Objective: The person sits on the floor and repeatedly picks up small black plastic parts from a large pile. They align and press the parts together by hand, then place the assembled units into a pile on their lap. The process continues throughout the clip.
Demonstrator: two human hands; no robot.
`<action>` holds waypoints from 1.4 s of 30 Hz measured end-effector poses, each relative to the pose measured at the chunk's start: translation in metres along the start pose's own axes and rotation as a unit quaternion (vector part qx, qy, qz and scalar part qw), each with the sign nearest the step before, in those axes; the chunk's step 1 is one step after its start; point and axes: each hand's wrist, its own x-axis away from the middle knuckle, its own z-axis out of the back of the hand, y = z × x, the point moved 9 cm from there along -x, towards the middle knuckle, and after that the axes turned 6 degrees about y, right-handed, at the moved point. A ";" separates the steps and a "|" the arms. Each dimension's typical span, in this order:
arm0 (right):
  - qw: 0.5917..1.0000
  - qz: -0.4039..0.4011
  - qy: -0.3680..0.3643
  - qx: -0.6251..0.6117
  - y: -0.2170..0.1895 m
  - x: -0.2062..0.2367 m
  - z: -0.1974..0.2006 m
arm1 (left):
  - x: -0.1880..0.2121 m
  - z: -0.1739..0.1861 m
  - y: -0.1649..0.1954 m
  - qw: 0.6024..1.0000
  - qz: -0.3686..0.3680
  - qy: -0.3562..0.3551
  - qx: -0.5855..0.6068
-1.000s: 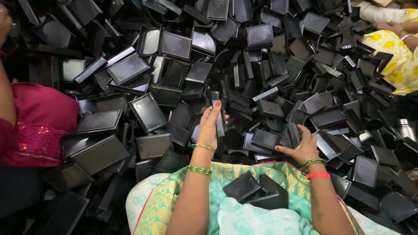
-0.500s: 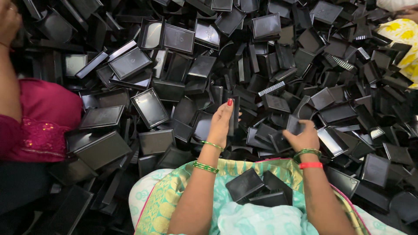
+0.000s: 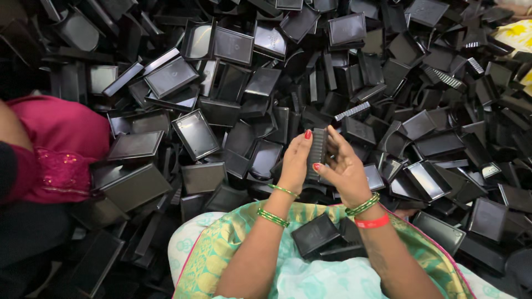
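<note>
**Both hands have come together on one black tray**

Your left hand point(image 3: 296, 160) and your right hand point(image 3: 343, 169) now meet in front of you and grasp the same small black tray point(image 3: 317, 148). It stands on its edge between the palms, above the heap. Half a second ago the hands were apart: the left one alone was lifting the piece, and the right one was resting low on the pile point(image 3: 233, 105). So the right hand has risen to join the left, and the piece is now carried by both (the fingers are closed around its sides, not clenched into a fist). I judge that the tray is lifted free and is now being handled or checked.

On your lap point(image 3: 310, 277), on the green and yellow cloth, several black trays point(image 3: 316, 235) lie together, just below your wrists. Around you the pile of similar black trays spreads on every side, some open side up, some on edge. At the left, a person in a pink garment point(image 3: 55, 149) sits close to the pile. At the far right top, a yellow cloth point(image 3: 512, 36) of another person shows.
</note>
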 end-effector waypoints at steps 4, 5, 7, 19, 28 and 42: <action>1.000 -0.011 -0.007 -0.015 -0.005 0.007 0.005 | 0.003 -0.007 -0.001 0.999 -0.030 -0.019 -0.008; 1.000 -0.010 -0.006 -0.011 -0.005 0.009 0.006 | 0.003 -0.008 -0.001 0.999 -0.042 -0.024 -0.012; 1.000 -0.011 -0.002 -0.009 -0.003 0.012 0.006 | 0.004 -0.008 -0.002 0.998 -0.053 -0.023 -0.034; 0.998 -0.038 -0.051 0.019 0.000 0.020 0.003 | 0.018 -0.017 -0.016 0.997 0.044 -0.040 -0.048; 0.989 -0.131 0.065 -0.025 0.036 0.027 0.049 | 0.012 0.006 0.046 0.935 -0.097 0.078 -0.332; 0.962 -0.201 -0.067 0.173 0.052 0.059 0.086 | 0.047 -0.042 0.047 0.854 -0.130 -0.113 -0.490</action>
